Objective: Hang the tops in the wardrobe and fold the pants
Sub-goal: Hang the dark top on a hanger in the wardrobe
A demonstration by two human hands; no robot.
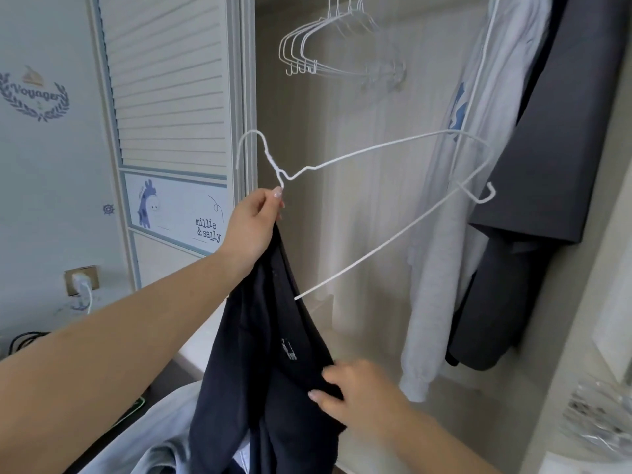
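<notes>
A dark navy top [273, 364] hangs from my left hand [254, 222], which pinches its upper edge together with the neck of a white wire hanger [376, 150]. One end of the hanger is inside the top; the other end sticks out to the right, in front of the open wardrobe [342, 217]. My right hand [355, 388] grips the cloth lower down at its right edge. Pale blue pants [160, 439] lie below at the bottom of the view.
Several empty white hangers [318, 49] hang on the rail above. A light grey hoodie [455, 234] and a dark grey jacket [554, 165] hang at the right. The slatted sliding door [171, 97] stands at the left, with a wall socket and cable [82, 278] beside it.
</notes>
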